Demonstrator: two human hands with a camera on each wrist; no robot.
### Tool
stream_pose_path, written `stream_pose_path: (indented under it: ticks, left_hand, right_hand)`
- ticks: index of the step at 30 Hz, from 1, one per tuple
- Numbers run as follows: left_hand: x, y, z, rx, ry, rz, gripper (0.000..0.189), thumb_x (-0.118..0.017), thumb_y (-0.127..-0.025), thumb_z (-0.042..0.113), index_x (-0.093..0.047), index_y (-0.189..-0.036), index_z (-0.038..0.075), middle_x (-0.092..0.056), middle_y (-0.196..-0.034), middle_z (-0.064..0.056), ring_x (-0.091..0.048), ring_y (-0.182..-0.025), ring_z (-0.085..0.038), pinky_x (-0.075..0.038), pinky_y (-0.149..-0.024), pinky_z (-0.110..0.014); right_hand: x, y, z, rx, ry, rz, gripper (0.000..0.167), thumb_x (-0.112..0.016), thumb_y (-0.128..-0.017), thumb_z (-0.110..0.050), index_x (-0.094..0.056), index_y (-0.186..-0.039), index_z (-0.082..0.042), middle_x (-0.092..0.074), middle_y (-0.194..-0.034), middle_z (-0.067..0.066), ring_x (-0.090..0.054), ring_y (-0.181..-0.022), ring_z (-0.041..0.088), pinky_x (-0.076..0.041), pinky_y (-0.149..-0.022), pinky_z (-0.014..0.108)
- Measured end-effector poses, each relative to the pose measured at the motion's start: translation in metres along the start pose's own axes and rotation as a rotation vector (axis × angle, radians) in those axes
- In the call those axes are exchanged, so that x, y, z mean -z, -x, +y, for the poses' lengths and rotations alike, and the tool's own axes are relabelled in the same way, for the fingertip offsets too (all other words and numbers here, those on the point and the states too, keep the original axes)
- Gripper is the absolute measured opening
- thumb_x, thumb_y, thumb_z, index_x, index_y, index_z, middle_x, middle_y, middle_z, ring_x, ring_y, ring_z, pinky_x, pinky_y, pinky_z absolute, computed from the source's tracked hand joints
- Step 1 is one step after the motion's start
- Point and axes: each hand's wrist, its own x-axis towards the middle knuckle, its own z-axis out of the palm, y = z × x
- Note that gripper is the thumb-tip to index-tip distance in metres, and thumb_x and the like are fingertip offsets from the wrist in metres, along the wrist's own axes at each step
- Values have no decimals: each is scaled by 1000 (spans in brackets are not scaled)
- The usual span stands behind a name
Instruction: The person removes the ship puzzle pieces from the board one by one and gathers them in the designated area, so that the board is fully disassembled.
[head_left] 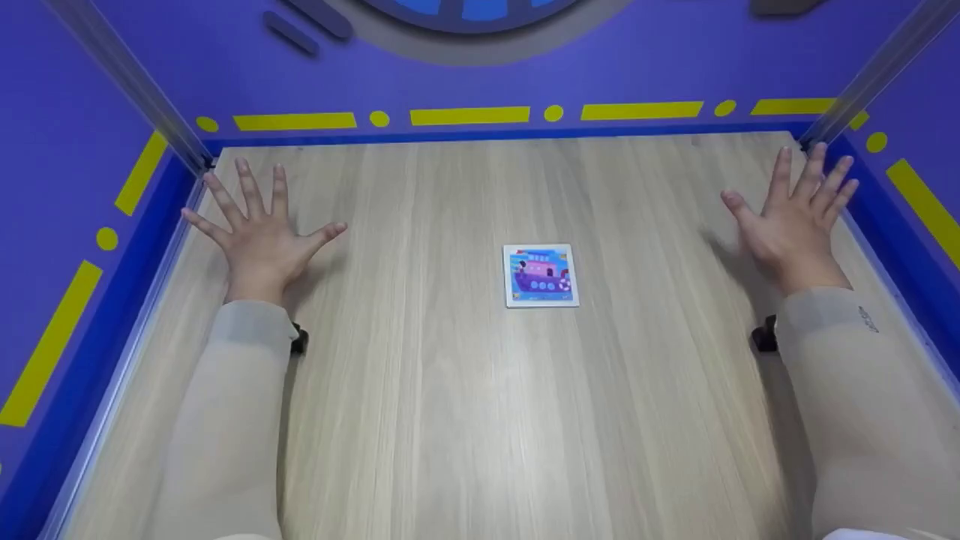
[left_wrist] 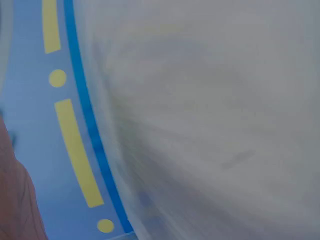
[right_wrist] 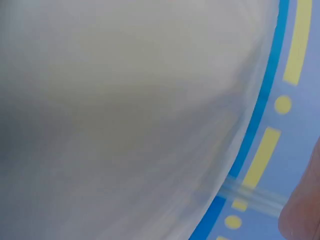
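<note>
A small square picture tile (head_left: 541,275) with a white border lies flat on the wooden table (head_left: 450,390), a little right of the middle. Its picture is a pink and purple boat on blue. Off to its left, my left hand (head_left: 260,244) has its fingers spread wide and holds nothing. My right hand (head_left: 796,225), also with spread fingers and nothing in it, is over the table's right side. Neither hand touches the tile. Pale cloth fills much of both wrist views, where just a strip of the left hand (left_wrist: 17,200) and a fingertip of the right hand (right_wrist: 302,215) show.
Blue-purple panels with yellow dashes and dots enclose the table at the back (head_left: 480,82), left (head_left: 45,225) and right (head_left: 922,142). Clear posts stand at the back left (head_left: 142,90) and back right (head_left: 877,75) corners. A small black piece sits at each cuff.
</note>
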Motion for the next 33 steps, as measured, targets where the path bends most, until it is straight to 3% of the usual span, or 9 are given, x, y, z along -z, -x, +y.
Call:
stream_pose_path:
  ticks: [7,16,24,30,33]
  left_hand:
    - [5,1,15,-31,11,26,133,-34,-82,113,24,-176,40,49,-177,-3,43,-168,-47,29,-124,-86]
    - [9,4,37,-75,76,147,136,-44,-80,112,11,-180,39,39,-184,0,30,-174,-46,23,-129,-85]
    - [14,13,70,-128,155,181,136,-55,-80,107,-5,-184,35,25,-190,-4,22,-178,-41,16,-133,-84]
    - [15,17,102,-205,263,195,133,-62,-82,102,-9,-184,36,16,-193,-3,16,-179,-41,13,-135,-82]
    - [15,18,118,-246,305,178,129,-65,-85,97,-16,-184,31,11,-193,-2,13,-180,-38,12,-138,-78]
  right_hand:
    - [-3,0,-35,114,34,24,107,-25,-106,-89,31,-174,-29,58,-171,0,59,-156,42,37,-125,75]
    - [-12,4,-71,226,28,23,106,-32,-107,-87,20,-179,-29,49,-178,-1,51,-164,41,36,-129,71]
    - [-25,15,-107,300,-52,74,105,-40,-106,-86,7,-183,-34,38,-186,2,37,-172,42,27,-136,69]
    - [-38,25,-139,318,-154,96,97,-46,-107,-81,-5,-184,-37,29,-190,-2,25,-177,39,8,-140,77]
    - [-42,29,-156,305,-208,88,95,-47,-108,-80,-11,-184,-37,20,-192,-4,19,-178,37,-2,-139,80]
